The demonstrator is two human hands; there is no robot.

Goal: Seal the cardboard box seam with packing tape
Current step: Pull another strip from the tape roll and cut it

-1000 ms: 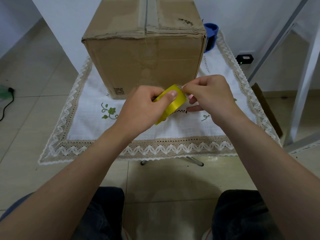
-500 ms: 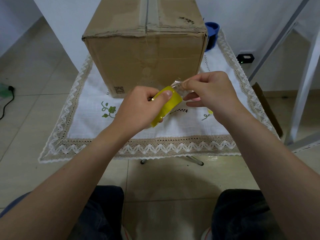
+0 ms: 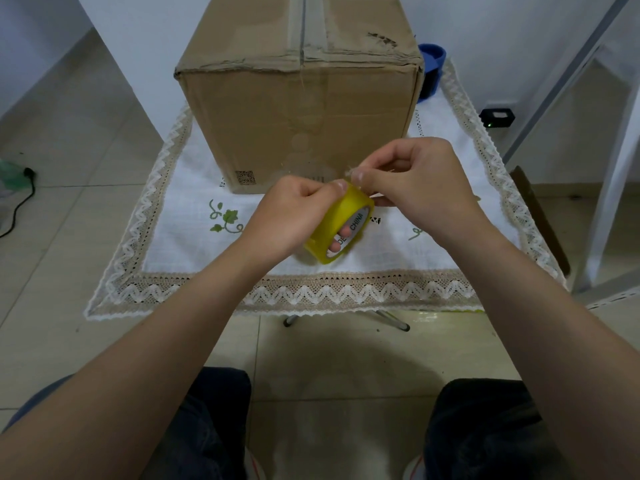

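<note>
A large brown cardboard box [image 3: 298,109] stands on a small table covered by a white lace-edged cloth [image 3: 180,244]. Its top seam [image 3: 304,22] runs away from me down the middle. In front of the box, my left hand [image 3: 291,216] holds a yellow roll of clear packing tape [image 3: 341,225], fingers through its core and thumb on top. My right hand [image 3: 415,178] pinches the loose tape end at the top of the roll, touching my left thumb.
A blue object [image 3: 433,69] sits behind the box's right corner. A small black device [image 3: 497,117] with a green light lies on the floor at right, beside a white metal frame [image 3: 616,168]. A black cable [image 3: 17,206] runs along the floor at left.
The roll has turned so its open core now faces me. Both hands have dropped slightly, and the short stretch of tape pulled out half a second ago is now close against the roll.
</note>
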